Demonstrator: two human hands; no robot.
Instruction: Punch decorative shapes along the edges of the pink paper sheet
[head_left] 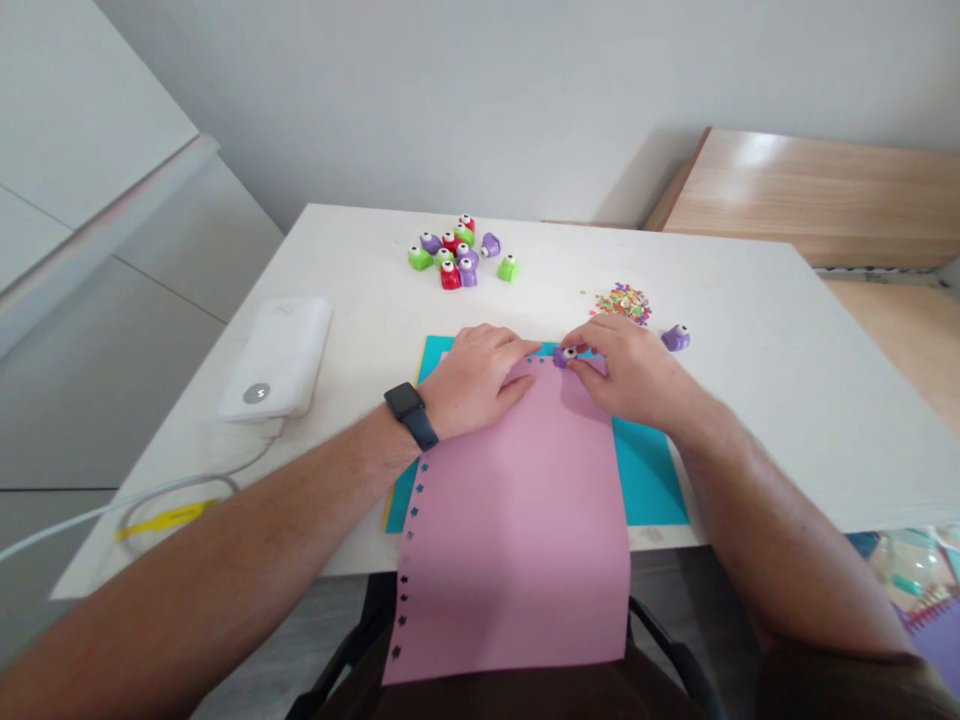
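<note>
A pink paper sheet (517, 510) lies over a teal sheet (649, 470) on the white table (787, 380) and hangs over the front edge. Small punched holes run down its left edge and along its top. My left hand (480, 375), a dark watch on its wrist, lies flat on the pink sheet's top left part with fingers stretched out. My right hand (626, 365) pinches a small purple paper punch (564, 356) at the sheet's top edge.
Several red, green and purple punches (461, 255) are clustered at the back of the table. A heap of coloured punched bits (622, 300) and a lone purple punch (676, 338) lie right of my hands. A white power bank (279, 358) with cable lies left.
</note>
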